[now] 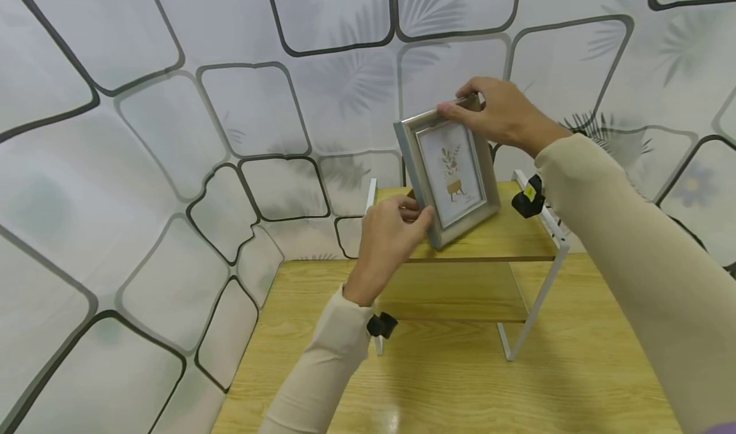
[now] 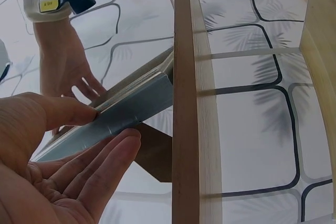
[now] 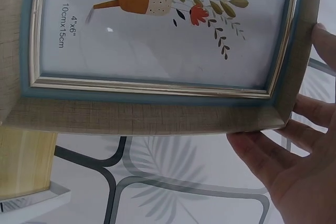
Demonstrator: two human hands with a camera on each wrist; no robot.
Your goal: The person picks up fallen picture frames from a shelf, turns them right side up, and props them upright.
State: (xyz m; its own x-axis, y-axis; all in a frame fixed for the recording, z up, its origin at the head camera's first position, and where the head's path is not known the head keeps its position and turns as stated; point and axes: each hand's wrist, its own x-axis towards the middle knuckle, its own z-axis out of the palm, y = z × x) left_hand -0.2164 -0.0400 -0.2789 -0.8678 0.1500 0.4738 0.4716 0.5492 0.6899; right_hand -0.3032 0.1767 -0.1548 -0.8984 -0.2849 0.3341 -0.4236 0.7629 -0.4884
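A silver-and-tan picture frame with a potted-plant print leans tilted over the top of a small two-tier shelf. My right hand grips its upper right corner, thumb on the front and fingers round the edge, as the right wrist view also shows. At the lower left side my left hand pinches the frame, thumb in front and fingers behind. In the left wrist view the frame's blue-grey side lies between thumb and fingers, and a dark brown stand flap sticks out behind it.
The shelf has white metal legs and a lower board. It stands on a wood-grain table, close to a wall covering with dark outlined shapes. Black straps sit at both wrists.
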